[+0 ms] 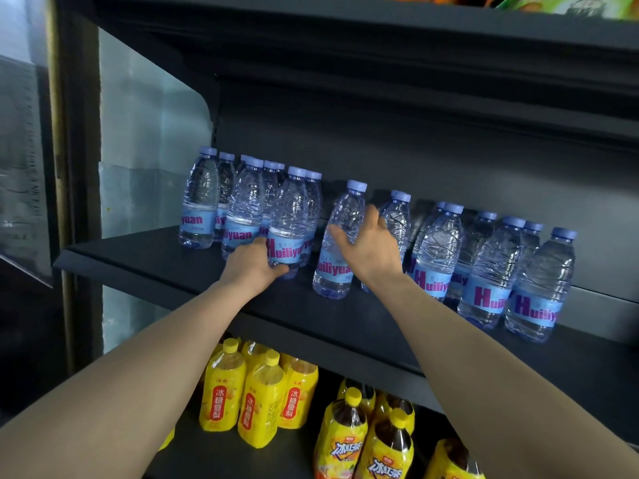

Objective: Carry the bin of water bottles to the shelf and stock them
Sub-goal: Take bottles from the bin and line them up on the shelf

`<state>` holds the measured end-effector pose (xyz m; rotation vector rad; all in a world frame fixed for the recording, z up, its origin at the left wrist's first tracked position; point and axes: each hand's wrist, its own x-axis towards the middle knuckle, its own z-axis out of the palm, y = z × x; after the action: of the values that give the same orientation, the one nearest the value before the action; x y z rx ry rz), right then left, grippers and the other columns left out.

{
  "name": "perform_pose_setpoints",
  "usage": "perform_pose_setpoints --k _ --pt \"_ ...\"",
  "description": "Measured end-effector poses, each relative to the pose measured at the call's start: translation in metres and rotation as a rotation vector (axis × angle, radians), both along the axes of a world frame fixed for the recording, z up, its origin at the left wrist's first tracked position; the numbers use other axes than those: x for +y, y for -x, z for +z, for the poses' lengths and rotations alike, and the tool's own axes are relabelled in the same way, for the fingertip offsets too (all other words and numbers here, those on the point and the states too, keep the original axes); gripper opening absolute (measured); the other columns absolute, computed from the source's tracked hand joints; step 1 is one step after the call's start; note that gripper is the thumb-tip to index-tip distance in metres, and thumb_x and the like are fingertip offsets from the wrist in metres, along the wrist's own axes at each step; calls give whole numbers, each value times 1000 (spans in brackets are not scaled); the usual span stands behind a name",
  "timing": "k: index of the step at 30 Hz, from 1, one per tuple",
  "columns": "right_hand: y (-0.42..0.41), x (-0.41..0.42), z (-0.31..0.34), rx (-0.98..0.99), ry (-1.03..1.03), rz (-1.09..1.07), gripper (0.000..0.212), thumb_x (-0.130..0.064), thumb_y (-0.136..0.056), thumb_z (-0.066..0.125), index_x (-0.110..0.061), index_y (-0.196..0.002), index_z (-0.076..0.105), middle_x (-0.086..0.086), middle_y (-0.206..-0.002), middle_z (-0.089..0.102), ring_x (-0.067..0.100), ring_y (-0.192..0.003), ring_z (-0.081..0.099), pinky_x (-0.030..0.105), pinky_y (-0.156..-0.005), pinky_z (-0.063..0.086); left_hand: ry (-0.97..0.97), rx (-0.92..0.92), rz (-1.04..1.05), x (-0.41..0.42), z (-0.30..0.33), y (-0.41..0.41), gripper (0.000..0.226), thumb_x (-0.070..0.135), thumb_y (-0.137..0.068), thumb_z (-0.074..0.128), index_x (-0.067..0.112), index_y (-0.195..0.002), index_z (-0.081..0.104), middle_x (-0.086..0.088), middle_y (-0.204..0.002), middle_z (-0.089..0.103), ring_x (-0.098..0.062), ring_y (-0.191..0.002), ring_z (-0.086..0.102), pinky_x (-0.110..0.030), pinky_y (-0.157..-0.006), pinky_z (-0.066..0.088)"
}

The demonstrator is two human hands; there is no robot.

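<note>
1. Left hand curls its grip round the base of a water bottle standing at the front of the left cluster on the dark shelf.
2. Right hand has its fingers spread and rests against a lone bottle that leans slightly left, in the gap between the two clusters.
3. Every bottle is clear, holds water, and has a lilac cap and a blue label.
4. More water bottles stand in rows just right of the right hand.
5. On the shelf below stand yellow drink bottles and iced tea bottles.
</note>
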<state>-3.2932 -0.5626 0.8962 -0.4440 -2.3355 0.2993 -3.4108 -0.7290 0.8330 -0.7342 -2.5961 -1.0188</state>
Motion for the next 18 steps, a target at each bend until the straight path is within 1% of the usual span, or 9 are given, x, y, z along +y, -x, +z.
perform_pose_setpoints --k 2,4,6,9,12,14,15,18 --pt "-8 -4 0 2 -108 -36 74 -54 -97 45 -3 -146 24 21 -134 47 40 -109 58 42 -77 51 15 26 17 -5 4 -8 57 41 -84 72 14 -129 51 -7 -125 65 -28 -115 61 -40 -91 47" --pt "-18 -10 1 -10 -200 -76 69 -49 -99 44 -2 -146 26 21 -131 48 40 -111 56 43 -77 51 37 56 31 -10 10 -19 60 39 -87 71 12 -135 47 -9 -126 64 -29 -117 60 -40 -93 47" --pt "-29 -17 1 -30 -284 -112 64 -44 -99 46 -1 -145 29 20 -129 50 40 -112 54 43 -76 50 52 98 33 -16 16 -29 63 39 -88 70 12 -140 44 -10 -126 63 -29 -117 59 -41 -92 47" --pt "-48 -32 -1 -62 -381 -153 61 -39 -99 47 -1 -144 31 19 -128 50 38 -115 52 42 -76 51 48 166 16 -30 22 -47 64 39 -88 70 13 -139 44 -9 -125 63 -30 -114 60 -41 -89 49" --pt "-68 -53 -7 -86 -440 -169 60 -37 -100 45 0 -144 31 19 -130 49 37 -117 50 42 -85 52 70 260 2 -49 25 -71 59 40 -88 69 15 -136 44 -9 -124 62 -31 -108 62 -41 -81 50" --pt "-83 -71 -15 -89 -457 -171 57 -36 -99 45 0 -143 34 18 -130 49 36 -118 50 42 -89 50 85 316 8 -67 22 -90 57 42 -89 66 17 -134 44 -9 -122 61 -32 -106 62 -41 -79 51" --pt "-90 -82 -20 -85 -460 -169 55 -36 -99 46 -1 -141 36 18 -128 50 35 -116 50 41 -88 49 96 339 14 -77 19 -100 56 43 -89 65 18 -134 44 -9 -123 60 -32 -108 61 -42 -80 52" --pt "-115 -114 -42 -80 -470 -154 47 -33 -98 48 -1 -132 44 17 -121 53 36 -107 53 40 -79 48 127 387 29 -108 2 -128 54 45 -90 63 18 -134 45 -9 -125 57 -32 -115 54 -45 -87 52"
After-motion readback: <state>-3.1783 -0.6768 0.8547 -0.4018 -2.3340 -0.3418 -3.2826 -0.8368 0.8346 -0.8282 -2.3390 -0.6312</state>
